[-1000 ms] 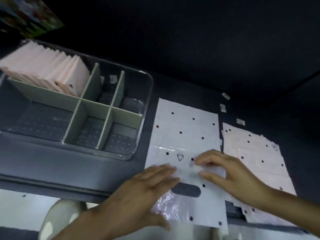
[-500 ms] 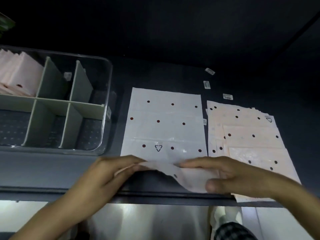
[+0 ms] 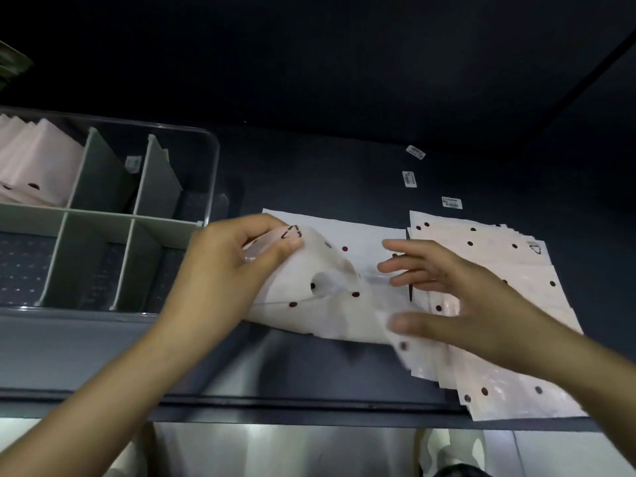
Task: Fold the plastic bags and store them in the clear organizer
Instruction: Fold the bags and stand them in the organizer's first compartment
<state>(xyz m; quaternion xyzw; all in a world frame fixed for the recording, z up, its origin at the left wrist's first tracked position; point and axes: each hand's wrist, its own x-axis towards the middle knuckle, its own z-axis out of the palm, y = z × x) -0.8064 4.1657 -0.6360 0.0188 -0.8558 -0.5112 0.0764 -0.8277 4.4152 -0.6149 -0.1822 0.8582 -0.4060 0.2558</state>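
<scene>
Head view shows the dark bench (image 3: 309, 180) with both hands over a white dotted plastic bag (image 3: 330, 297) near its front edge. Left hand (image 3: 220, 266) pinches the bag's lifted edge between thumb and fingers and folds it over. Right hand (image 3: 457, 297) hovers over the bag with fingers spread and straight, apart from the left hand. Right of the bag lies a stack of flat bags (image 3: 509, 325). Left of it stands the clear organizer (image 3: 211, 173), with folded bags (image 3: 34, 166) in its far compartment.
</scene>
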